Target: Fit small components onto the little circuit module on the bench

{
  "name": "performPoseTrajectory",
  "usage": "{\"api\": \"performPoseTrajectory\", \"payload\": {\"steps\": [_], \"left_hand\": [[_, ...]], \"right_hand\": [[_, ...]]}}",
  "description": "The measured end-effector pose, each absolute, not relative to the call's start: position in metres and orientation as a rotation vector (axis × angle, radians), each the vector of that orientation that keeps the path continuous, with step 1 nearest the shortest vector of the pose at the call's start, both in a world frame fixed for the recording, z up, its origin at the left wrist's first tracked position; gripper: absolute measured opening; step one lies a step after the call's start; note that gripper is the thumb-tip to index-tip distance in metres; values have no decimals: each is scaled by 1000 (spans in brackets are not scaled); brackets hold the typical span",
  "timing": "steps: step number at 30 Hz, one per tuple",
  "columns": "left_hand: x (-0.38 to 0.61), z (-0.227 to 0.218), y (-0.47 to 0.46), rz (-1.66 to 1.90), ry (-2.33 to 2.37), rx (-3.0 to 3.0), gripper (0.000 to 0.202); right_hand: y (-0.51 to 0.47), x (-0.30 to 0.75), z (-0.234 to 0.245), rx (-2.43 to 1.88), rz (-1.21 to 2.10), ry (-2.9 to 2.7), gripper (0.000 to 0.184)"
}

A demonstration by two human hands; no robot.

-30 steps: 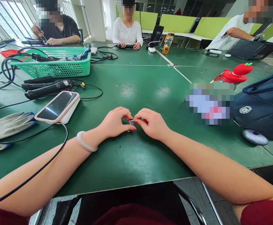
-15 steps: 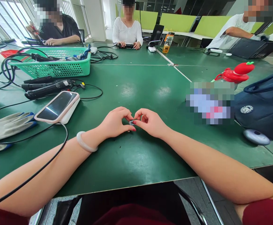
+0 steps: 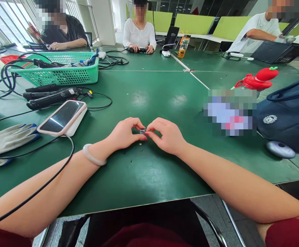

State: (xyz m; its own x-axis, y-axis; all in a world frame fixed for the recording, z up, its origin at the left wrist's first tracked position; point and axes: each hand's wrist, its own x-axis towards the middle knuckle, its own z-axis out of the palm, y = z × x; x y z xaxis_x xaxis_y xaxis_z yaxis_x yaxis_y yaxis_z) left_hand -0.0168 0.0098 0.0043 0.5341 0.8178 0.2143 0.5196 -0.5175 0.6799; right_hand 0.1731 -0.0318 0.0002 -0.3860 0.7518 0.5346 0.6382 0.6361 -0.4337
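My left hand and my right hand meet at the middle of the green table, fingertips pinched together. Between them sits a tiny dark metal part, gripped by thumb and forefinger of both hands just above the tabletop. A thin pin hangs down from the part. A pale bangle circles my left wrist. Both forearms rest on the table's near edge.
A phone on a white block, work gloves, black tools with cables and a green basket lie at the left. At the right are a dark blue bag, a red bottle and a grey mouse-like object. Other people sit across the table.
Both hands stay together on the small part; the fingers have shifted slightly, with the right fingers closing more tightly onto it. The person at far left raised a hand.
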Motion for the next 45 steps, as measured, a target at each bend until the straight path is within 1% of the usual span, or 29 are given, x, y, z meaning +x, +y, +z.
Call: {"api": "performPoseTrajectory", "payload": {"steps": [2,5,6,8,9,10,12,14,17,19,23,32,37,40,45], "left_hand": [[-17,2,12,719,1158,2162,24],[-17,0,16,722,1256,2070,25],[-17,-1,16,720,1277,2045,27],[-17,-1,17,719,1299,2013,29],[-17,-1,17,720,1299,2006,30],[-17,-1,17,720,1295,2004,30],[-17,-1,17,718,1288,2005,29],[-17,-1,17,716,1291,2006,29],[-18,-2,18,723,1271,2003,26],[-19,-3,19,738,1243,1992,24],[-20,-5,22,772,1249,1938,29],[-19,-4,22,782,1283,1916,32],[-20,-4,23,807,1286,1910,34],[-20,-3,22,804,1262,1906,38],[-19,1,16,811,1245,1969,37]], "right_hand": [[-36,169,0,-931,59,-2296,16],[-44,160,-1,-681,-54,-2586,24],[-47,156,-1,-614,-81,-2668,32],[-52,149,-1,-551,-124,-2782,54],[-54,146,-1,-559,-133,-2813,61],[-56,144,-2,-573,-135,-2837,62],[-57,142,-3,-624,-109,-2846,55],[-55,142,-5,-674,-31,-2801,41],[-48,146,-10,-753,159,-2639,23],[-42,149,-13,-795,288,-2529,15],[-35,153,-14,-823,385,-2466,14],[-33,157,-10,-846,302,-2523,15],[-28,164,-7,-1009,341,-2209,13],[-26,167,-5,-1129,390,-2019,9],[-25,167,-7,-1181,433,-1887,3]]}}
